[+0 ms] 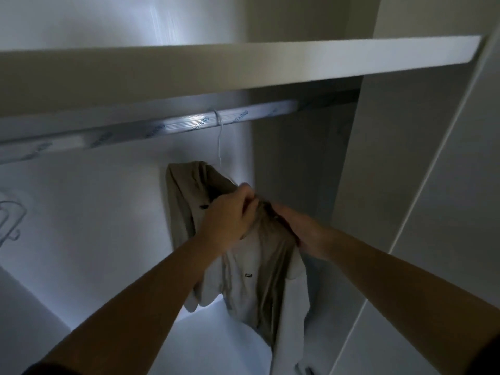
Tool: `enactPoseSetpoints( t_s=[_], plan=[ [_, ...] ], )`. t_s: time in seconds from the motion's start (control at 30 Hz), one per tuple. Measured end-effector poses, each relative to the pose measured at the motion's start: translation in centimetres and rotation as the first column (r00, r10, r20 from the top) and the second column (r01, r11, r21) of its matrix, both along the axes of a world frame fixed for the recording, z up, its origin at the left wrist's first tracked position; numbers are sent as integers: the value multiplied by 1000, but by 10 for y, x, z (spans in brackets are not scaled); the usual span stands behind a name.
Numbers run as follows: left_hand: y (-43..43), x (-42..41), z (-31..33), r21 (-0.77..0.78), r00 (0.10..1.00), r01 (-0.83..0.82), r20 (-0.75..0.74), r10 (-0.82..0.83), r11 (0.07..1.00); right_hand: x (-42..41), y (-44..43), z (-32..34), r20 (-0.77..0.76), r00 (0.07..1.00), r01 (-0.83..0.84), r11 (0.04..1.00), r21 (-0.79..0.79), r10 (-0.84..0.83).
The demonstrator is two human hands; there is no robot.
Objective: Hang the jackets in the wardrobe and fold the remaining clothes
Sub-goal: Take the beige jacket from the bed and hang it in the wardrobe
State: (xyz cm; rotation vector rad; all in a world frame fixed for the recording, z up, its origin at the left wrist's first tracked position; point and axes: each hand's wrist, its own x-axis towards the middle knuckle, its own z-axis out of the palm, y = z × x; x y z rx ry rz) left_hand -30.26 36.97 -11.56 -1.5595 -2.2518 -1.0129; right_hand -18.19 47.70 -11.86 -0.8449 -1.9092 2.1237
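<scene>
A beige jacket (243, 277) hangs inside the white wardrobe on a thin white hanger (219, 136), whose hook sits over the metal rail (167, 127). My left hand (230, 215) grips the jacket's fabric near the collar. My right hand (300, 228) holds the fabric on the near shoulder, its fingers curled into the cloth. Both hands meet at the top of the jacket. The hanger's body is hidden under the fabric.
A white shelf (243, 66) runs across just above the rail. The wardrobe's side panel (405, 158) and its door edge stand close on the right. Faint hooks (10, 217) show on the left wall. The wardrobe floor (211, 342) lies below.
</scene>
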Motion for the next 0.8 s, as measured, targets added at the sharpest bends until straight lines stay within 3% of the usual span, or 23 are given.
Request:
enactPoseSetpoints(
  t_s=[0.07,0.1,0.2,0.27,0.37,0.4,0.47,0.53,0.6,0.63,0.67,0.7,0.77,0.8],
  plan=[
    [-7,-10,7,110,988,-22,154,5,994,-13,-8,12,-137,991,-11,1000,3,12],
    [-10,-16,8,105,984,-19,180,0,994,-19,-11,17,-192,981,-1,991,132,27],
    [-22,-25,2,-74,981,41,194,-26,996,-29,-18,15,-222,961,-19,840,542,165],
    [-32,-31,-10,-165,991,50,134,-28,985,-27,-16,2,-173,957,-58,740,670,232],
    [-47,-29,-22,-210,987,62,-131,-91,976,-21,-15,-14,-264,938,20,729,685,223],
    [-49,-25,-23,-222,974,84,-190,-128,971,-21,-15,-17,-348,913,63,772,633,211],
    [-48,-18,-21,-227,937,126,-293,-192,966,-22,-19,-17,-451,892,218,880,423,-4],
    [-42,-12,-19,-192,858,153,-460,-227,969,-30,-17,-11,-371,865,406,905,126,-337],
    [-36,-9,-21,-185,749,195,-606,-269,963,-38,-8,-9,-212,850,500,865,39,-482],
    [-36,-7,-23,-202,723,215,-626,-294,956,-40,-3,-8,-143,864,500,855,139,-482],
    [-37,-7,-25,-216,727,230,-610,-315,949,-40,2,-6,-35,898,420,834,359,-438],
    [-40,-8,-27,-227,757,238,-566,-327,944,-36,6,-6,115,920,240,770,591,-375],
    [-45,-11,-28,-218,834,246,-449,-321,945,-28,8,-6,307,895,-84,553,829,-323],
    [-46,-13,-28,-204,858,240,-412,-306,949,-27,8,-3,257,908,-73,478,875,-332]
  ],
)
